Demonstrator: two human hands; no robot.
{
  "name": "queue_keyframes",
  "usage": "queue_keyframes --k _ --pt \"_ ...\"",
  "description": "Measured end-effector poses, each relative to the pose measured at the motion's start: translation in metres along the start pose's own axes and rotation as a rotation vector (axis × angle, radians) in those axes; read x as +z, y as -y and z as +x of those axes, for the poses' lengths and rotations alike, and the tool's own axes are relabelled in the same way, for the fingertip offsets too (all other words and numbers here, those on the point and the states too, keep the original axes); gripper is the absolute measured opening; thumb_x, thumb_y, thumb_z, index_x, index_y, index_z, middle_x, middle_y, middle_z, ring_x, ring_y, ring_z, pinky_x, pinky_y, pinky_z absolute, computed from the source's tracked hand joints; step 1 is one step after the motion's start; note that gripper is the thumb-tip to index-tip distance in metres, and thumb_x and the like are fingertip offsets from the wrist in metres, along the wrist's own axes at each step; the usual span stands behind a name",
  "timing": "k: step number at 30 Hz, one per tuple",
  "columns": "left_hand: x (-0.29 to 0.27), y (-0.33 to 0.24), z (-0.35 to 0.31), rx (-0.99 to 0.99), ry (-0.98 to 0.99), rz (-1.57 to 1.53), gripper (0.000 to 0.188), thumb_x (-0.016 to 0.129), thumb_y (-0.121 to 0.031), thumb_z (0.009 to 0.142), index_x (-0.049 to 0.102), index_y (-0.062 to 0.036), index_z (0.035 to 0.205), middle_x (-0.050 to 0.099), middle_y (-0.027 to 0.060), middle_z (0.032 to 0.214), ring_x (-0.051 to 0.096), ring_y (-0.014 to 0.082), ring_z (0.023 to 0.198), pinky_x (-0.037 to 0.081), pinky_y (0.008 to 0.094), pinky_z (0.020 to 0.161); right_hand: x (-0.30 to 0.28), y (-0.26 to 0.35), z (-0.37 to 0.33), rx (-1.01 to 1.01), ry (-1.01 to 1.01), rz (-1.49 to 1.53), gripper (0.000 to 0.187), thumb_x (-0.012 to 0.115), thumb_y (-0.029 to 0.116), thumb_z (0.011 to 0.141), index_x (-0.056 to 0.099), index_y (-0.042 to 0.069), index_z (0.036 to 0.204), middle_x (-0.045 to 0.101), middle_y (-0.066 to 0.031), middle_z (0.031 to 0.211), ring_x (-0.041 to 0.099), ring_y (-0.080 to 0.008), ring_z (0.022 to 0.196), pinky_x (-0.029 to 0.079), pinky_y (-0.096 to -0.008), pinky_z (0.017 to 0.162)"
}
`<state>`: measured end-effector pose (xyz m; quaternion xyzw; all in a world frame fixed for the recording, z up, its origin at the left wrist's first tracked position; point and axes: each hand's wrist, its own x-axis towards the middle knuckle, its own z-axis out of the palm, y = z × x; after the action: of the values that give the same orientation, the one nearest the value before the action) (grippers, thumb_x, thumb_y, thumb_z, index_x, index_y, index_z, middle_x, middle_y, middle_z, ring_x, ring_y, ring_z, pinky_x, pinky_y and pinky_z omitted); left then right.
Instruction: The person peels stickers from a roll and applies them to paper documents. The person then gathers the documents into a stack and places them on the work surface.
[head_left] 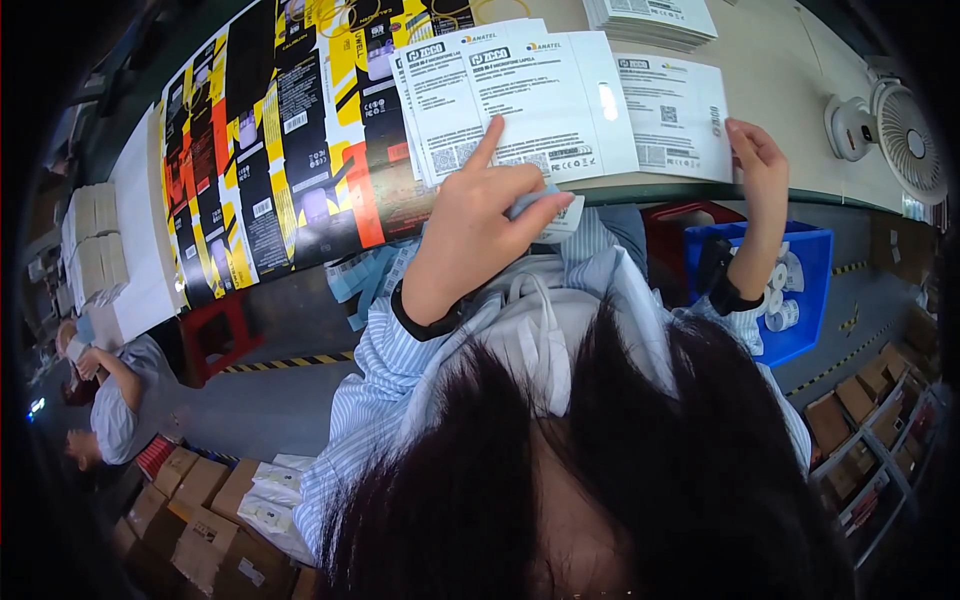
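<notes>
My left hand point(485, 225) is over white printed sheets point(548, 100) that overlap on the table. Its index finger is stretched out, the tip on the print. Between its thumb and the other fingers is a small roll of labels point(565, 220), partly covered by the hand. To the right lies another white printed sheet point(672, 118), which looks like a flat box blank. My right hand point(760, 160) is at that sheet's right edge with bent fingers closed on it. The exact grip is partly hidden.
A stack of white sheets point(655, 20) stands at the back. Yellow, black and orange printed sheets point(290, 140) cover the table's left. A small fan point(905, 140) sits at right. Below is a blue bin point(808, 300) with label rolls. Another person point(120, 395) is at far left, near cardboard boxes point(215, 545).
</notes>
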<state>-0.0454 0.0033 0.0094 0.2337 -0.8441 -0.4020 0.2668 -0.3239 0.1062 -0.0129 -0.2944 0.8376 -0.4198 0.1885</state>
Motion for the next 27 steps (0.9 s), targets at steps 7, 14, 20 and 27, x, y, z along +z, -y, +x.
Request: queue_keyframes --k 7,14,20,27 --pt "0.008 0.008 -0.005 -0.073 -0.154 -0.144 0.017 0.061 -0.008 0.075 0.052 0.001 0.063 0.038 0.0046 0.041 0.033 0.0178 0.034 0.031 0.0425 0.1 0.038 0.058 -0.057 -0.321 0.366 0.331 0.02 0.066 0.014 0.074 0.064 0.004 0.091 0.062 -0.0022 0.079 0.055 -0.0086 0.069 0.041 -0.0207 0.059" --pt "0.012 0.009 -0.005 -0.151 -0.247 -0.315 0.018 0.058 -0.009 0.079 0.053 0.0015 0.066 0.036 0.0015 0.042 0.028 0.0088 0.038 0.032 0.0397 0.1 0.055 0.076 -0.074 -0.221 0.615 0.197 0.009 0.064 0.0 0.072 0.061 0.0 0.08 0.06 -0.0024 0.077 0.051 -0.0085 0.069 0.039 -0.0195 0.06" --pt "0.013 0.012 -0.004 -0.179 -0.304 -0.371 0.022 0.053 -0.011 0.084 0.053 0.0032 0.067 0.034 0.0012 0.042 0.025 0.008 0.04 0.033 0.0379 0.1 0.051 0.078 -0.07 -0.677 0.369 0.358 0.007 0.064 0.001 0.072 0.06 0.0 0.078 0.06 -0.0042 0.075 0.052 -0.0087 0.066 0.04 -0.0191 0.06" --pt "0.009 0.012 -0.006 -0.153 -0.246 -0.345 0.02 0.053 -0.01 0.083 0.056 0.004 0.07 0.036 0.0032 0.042 0.027 0.0096 0.039 0.033 0.0384 0.1 0.055 0.09 -0.047 -0.365 0.419 0.573 0.009 0.062 0.006 0.077 0.058 0.0 0.081 0.059 -0.0042 0.074 0.053 -0.0075 0.065 0.04 -0.0179 0.059"
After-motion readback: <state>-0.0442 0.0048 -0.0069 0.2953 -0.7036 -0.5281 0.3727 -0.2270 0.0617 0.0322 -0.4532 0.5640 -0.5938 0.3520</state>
